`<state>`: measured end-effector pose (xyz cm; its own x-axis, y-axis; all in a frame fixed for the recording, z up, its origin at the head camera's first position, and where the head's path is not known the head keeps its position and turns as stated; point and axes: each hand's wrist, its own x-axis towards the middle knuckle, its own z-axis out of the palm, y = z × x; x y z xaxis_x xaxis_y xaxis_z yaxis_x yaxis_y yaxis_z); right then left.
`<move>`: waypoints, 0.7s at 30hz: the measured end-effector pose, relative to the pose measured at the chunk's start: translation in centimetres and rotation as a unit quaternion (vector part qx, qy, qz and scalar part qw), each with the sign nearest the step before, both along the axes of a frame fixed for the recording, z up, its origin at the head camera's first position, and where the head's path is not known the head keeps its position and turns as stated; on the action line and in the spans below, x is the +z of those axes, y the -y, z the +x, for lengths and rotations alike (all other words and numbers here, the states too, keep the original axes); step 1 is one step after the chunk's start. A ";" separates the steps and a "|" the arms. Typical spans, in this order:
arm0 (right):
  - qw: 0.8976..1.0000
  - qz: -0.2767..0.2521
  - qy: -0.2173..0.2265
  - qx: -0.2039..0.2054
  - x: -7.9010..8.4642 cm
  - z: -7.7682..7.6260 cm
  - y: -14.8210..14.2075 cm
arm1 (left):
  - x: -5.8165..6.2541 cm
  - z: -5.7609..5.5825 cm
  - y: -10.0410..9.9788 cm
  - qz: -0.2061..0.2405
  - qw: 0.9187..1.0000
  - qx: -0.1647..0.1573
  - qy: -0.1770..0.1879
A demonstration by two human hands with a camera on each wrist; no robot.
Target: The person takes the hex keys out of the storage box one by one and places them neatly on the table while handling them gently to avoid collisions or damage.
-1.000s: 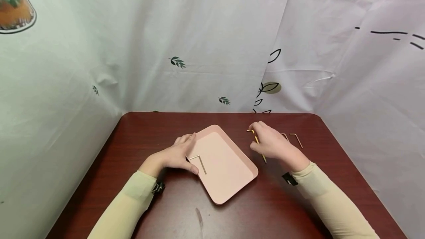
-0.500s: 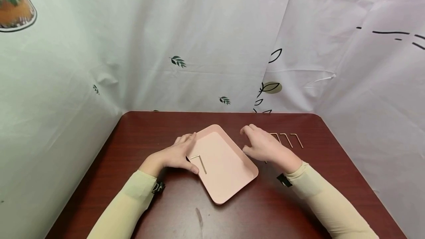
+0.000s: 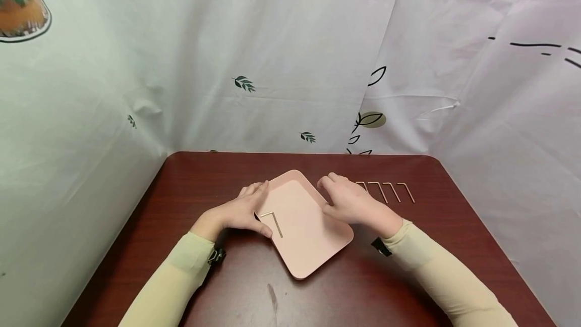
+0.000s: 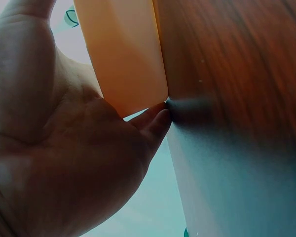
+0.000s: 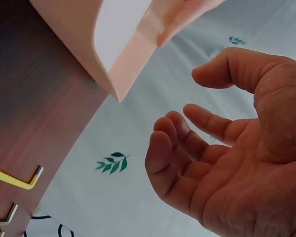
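A shallow pink tray sits turned at an angle on the table. My left hand rests along its left edge, fingers spread and the thumb over the rim. In the left wrist view the tray's side wall lies against that palm. One brass-coloured hex key lies inside the tray by the thumb. Beside the tray's right edge hovers my right hand, its fingers loosely bent with nothing between them, as the right wrist view of the hand shows. A yellow hex key lies on the table, hidden in the head view.
Several brass-coloured hex keys lie in a row on the dark red wooden table, right of the right hand. White printed fabric hangs behind the table and at both sides.
My right hand has moved left from over the yellow hex key to the tray's right edge, uncovering more of the row. The left hand and the tray have stayed put.
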<state>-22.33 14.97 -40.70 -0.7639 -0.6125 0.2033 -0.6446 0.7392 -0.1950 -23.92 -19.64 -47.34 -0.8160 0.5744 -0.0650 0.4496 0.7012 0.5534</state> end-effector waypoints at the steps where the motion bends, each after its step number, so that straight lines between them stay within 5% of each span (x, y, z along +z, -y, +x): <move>1: 1.000 0.002 -0.001 0.003 0.0 0.0 0.1 | 0.0 0.0 0.0 0.000 1.000 0.000 0.000; 21: 0.999 0.039 -0.010 0.029 -0.4 0.3 2.7 | 0.3 0.1 -0.1 0.004 1.000 -0.004 -0.002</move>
